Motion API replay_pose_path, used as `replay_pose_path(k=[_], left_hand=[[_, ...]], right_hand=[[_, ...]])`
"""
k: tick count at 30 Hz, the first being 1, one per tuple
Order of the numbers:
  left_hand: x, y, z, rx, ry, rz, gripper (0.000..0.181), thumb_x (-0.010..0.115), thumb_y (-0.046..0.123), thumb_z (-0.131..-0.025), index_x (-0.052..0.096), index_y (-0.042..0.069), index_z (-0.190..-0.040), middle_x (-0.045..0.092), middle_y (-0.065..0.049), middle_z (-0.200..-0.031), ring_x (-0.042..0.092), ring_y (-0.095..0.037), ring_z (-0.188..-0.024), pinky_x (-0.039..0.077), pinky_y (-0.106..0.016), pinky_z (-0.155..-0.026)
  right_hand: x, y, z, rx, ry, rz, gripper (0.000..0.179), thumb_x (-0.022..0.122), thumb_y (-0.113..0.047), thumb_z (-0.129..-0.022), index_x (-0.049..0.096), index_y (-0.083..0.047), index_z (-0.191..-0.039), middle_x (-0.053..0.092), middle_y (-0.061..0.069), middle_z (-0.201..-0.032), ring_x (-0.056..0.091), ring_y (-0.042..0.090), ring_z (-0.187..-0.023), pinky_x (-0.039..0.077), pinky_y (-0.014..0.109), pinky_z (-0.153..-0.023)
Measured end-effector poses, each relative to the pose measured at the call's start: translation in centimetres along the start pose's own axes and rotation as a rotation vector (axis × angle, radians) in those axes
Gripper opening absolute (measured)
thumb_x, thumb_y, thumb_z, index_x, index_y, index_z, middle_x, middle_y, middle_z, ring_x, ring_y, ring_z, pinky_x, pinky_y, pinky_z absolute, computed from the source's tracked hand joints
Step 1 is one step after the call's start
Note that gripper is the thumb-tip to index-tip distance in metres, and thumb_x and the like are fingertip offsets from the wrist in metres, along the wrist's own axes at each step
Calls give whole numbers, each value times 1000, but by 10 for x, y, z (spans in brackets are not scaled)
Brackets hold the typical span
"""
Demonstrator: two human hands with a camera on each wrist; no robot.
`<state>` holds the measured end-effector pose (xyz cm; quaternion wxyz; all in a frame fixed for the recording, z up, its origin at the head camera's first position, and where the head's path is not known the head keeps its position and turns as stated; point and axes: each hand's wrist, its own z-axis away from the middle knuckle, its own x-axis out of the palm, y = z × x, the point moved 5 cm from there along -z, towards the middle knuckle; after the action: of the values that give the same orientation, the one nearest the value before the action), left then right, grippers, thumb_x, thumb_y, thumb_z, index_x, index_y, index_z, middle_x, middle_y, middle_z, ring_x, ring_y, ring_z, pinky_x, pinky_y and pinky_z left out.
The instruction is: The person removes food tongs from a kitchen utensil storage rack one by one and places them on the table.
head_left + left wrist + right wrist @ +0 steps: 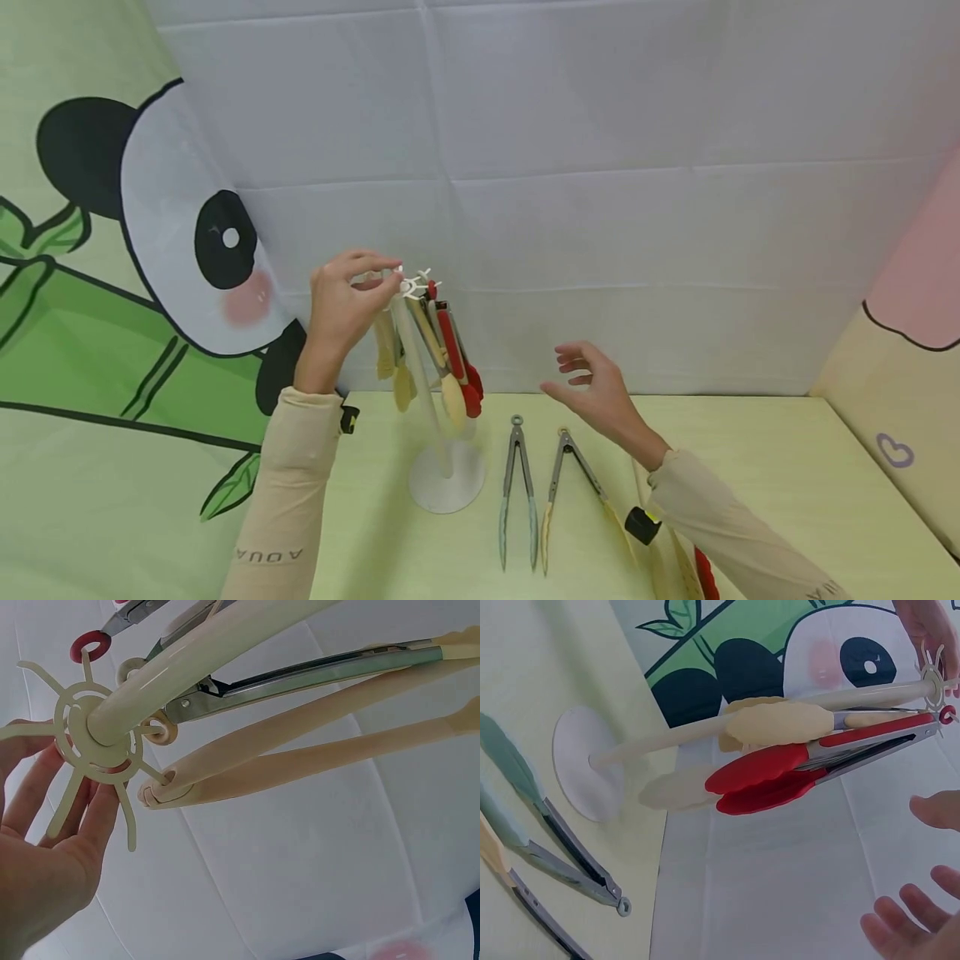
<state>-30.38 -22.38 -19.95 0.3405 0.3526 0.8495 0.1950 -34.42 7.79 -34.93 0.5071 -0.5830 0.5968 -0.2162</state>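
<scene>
A white utensil stand (422, 379) with a round base and a wheel of hooks (97, 735) on top stands at left of centre. My left hand (349, 293) pinches this hook wheel between thumb and fingers. Several tongs hang from the hooks, among them red tongs (769, 776), cream-tipped tongs (780, 724) and all-beige tongs (262, 754). To the right of the stand my right hand (600, 392) is raised above the table, fingers loosely bent and apart, holding nothing. Below it lie grey-green tongs (517, 492) and yellow-tipped tongs (556, 483), both spread.
More utensils, one with a red end (706, 575), lie partly hidden under my right forearm. The pale yellow table (780, 475) ends at a white cloth backdrop (570, 233). A panda-printed cloth (172, 250) hangs along the left side.
</scene>
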Motion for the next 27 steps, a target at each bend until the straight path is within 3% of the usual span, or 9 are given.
replay_pose_path(k=[5,11,15,20,27], left_hand=[[2,1,1,-16,-6,40,18,68,9,-84,73,-2,-97,63,-13,-102,62,-30,-94,52,-42,-82],[5,1,-1,-11,-16,54,17,69,10,-84,74,-1,-98,63,-14,-101,62,-31,-94,52,-43,-83],[5,1,-1,-8,-22,52,18,69,10,-85,74,-1,-98,63,-14,-102,62,-30,-95,52,-43,-82],[-3,1,2,0,-41,74,18,69,8,-85,73,-2,-98,63,-17,-103,60,-30,-97,51,-46,-83],[-13,-1,9,14,-72,105,19,70,13,-85,74,0,-99,64,-13,-102,60,-27,-98,52,-43,-83]], right_hand=[[8,-6,-2,4,-18,-4,48,76,-17,-81,54,-8,-123,57,9,-116,56,25,-106,46,47,-89],[16,-26,-2,-13,-35,-63,49,74,-8,-82,52,0,-124,55,17,-122,53,36,-111,43,54,-91],[25,-22,-9,-14,-41,-72,48,74,-10,-82,53,-3,-125,55,13,-124,52,37,-113,43,53,-92],[45,-14,-10,-5,-25,-50,49,75,-19,-82,54,-11,-125,56,4,-124,54,28,-113,44,48,-92],[71,-25,-7,-39,-9,-36,48,74,-18,-82,55,-10,-125,57,4,-124,55,25,-111,45,50,-91]])
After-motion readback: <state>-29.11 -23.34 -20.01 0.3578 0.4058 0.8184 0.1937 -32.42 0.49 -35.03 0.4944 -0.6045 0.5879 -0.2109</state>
